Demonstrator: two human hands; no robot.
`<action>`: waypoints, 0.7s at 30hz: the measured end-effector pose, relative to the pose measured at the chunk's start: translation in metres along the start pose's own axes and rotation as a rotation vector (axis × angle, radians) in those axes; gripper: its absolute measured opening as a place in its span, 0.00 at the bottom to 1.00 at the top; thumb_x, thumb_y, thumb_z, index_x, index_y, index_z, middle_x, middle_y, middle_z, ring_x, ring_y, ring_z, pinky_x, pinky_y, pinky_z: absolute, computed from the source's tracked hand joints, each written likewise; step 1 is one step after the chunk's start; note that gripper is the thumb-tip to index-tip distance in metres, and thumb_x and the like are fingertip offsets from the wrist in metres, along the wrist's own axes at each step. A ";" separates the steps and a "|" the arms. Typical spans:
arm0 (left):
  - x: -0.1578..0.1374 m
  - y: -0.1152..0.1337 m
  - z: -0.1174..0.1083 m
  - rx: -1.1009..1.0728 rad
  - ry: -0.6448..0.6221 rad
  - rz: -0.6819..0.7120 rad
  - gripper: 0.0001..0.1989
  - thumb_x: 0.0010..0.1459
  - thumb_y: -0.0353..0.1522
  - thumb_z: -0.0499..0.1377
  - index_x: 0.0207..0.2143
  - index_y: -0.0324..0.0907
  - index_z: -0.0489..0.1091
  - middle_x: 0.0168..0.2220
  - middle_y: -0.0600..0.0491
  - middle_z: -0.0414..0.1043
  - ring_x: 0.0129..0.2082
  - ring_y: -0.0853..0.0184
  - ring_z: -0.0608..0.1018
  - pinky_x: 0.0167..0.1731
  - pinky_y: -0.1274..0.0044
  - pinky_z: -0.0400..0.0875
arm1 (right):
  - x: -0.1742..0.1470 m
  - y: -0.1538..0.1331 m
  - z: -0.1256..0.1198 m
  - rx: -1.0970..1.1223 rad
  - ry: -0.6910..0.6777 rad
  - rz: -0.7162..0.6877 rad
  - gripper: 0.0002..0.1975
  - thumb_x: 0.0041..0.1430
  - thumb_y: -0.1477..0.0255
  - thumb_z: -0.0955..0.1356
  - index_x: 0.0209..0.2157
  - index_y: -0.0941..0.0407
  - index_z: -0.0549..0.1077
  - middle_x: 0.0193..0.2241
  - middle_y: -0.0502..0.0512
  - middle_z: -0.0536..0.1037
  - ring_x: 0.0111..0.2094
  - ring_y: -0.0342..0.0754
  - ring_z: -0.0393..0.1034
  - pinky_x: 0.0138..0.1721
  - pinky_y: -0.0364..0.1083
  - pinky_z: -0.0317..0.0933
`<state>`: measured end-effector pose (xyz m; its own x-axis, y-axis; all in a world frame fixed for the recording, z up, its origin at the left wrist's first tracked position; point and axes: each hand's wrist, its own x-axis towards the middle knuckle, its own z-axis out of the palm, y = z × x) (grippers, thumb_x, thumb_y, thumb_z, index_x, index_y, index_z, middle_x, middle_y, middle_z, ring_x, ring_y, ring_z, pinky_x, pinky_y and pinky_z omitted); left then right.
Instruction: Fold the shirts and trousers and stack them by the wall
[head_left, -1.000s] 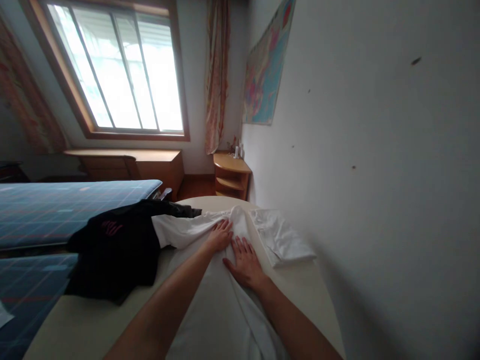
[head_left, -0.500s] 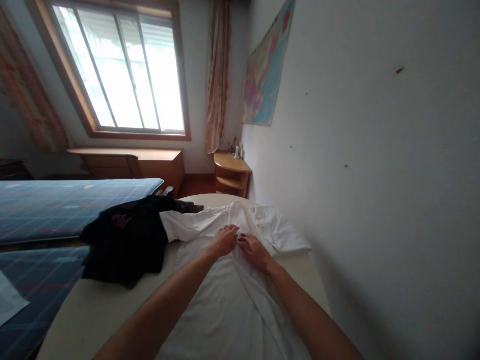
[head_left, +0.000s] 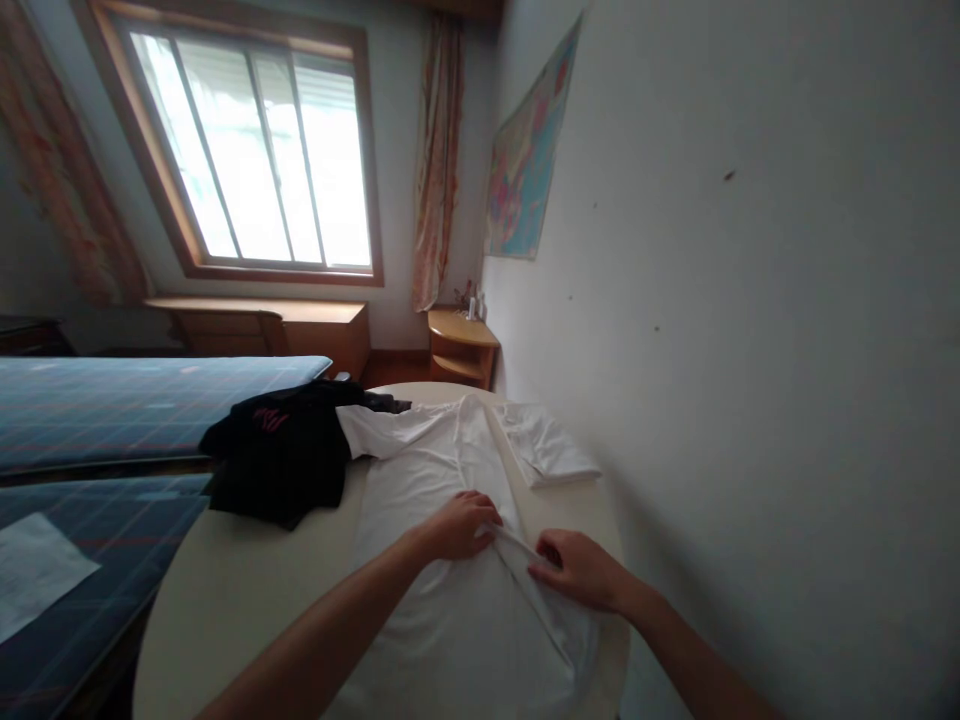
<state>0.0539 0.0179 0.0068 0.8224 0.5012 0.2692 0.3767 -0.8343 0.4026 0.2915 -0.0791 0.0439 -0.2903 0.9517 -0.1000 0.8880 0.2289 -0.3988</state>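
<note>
A white short-sleeved shirt (head_left: 442, 640) lies spread lengthwise on a round cream table (head_left: 180, 610), one sleeve out to the left. Its right side is folded inward in a long slanting strip. My left hand (head_left: 465, 525) rests on the middle of the shirt, fingers curled at the strip's edge. Lower and to the right, my right hand (head_left: 577, 568) pinches the same folded edge between thumb and fingers. Beyond it, near the wall, lies a folded white cloth (head_left: 551, 448). A black garment (head_left: 277, 465) with pink lettering touches the left sleeve.
Left of the table are blue plaid padded surfaces (head_left: 150, 405), with a white sheet (head_left: 41, 570) on the lower one. A white wall (head_left: 750, 400) runs close along the right. A small wooden corner shelf (head_left: 461, 330) and a desk (head_left: 322, 315) stand at the back.
Both hands have come back toward me along the shirt, and the right has moved out to the right. The folded strip between them is now pulled into a taut edge. The view has shifted slightly.
</note>
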 end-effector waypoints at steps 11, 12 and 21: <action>-0.023 0.023 -0.007 -0.106 0.098 -0.059 0.10 0.55 0.24 0.59 0.39 0.44 0.73 0.44 0.51 0.74 0.47 0.64 0.73 0.51 0.73 0.67 | -0.053 -0.070 -0.034 0.044 -0.086 0.030 0.16 0.57 0.68 0.67 0.48 0.52 0.71 0.36 0.53 0.76 0.38 0.49 0.70 0.39 0.43 0.56; -0.027 0.023 -0.006 -0.130 0.111 -0.070 0.11 0.54 0.24 0.59 0.39 0.44 0.73 0.45 0.51 0.74 0.47 0.64 0.73 0.51 0.73 0.67 | -0.057 -0.078 -0.033 0.071 -0.105 0.025 0.18 0.56 0.69 0.68 0.50 0.51 0.70 0.38 0.53 0.76 0.40 0.49 0.70 0.40 0.43 0.56; -0.049 0.018 0.011 -0.183 0.139 -0.143 0.18 0.53 0.20 0.53 0.39 0.45 0.76 0.54 0.51 0.70 0.57 0.64 0.70 0.60 0.71 0.63 | -0.054 -0.096 0.009 0.215 -0.417 -0.103 0.31 0.54 0.61 0.71 0.60 0.48 0.65 0.35 0.51 0.81 0.37 0.49 0.74 0.37 0.42 0.59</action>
<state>0.0255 -0.0239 -0.0091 0.6954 0.6480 0.3105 0.3909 -0.7037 0.5933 0.2186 -0.1549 0.0792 -0.5304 0.7532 -0.3892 0.7659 0.2288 -0.6009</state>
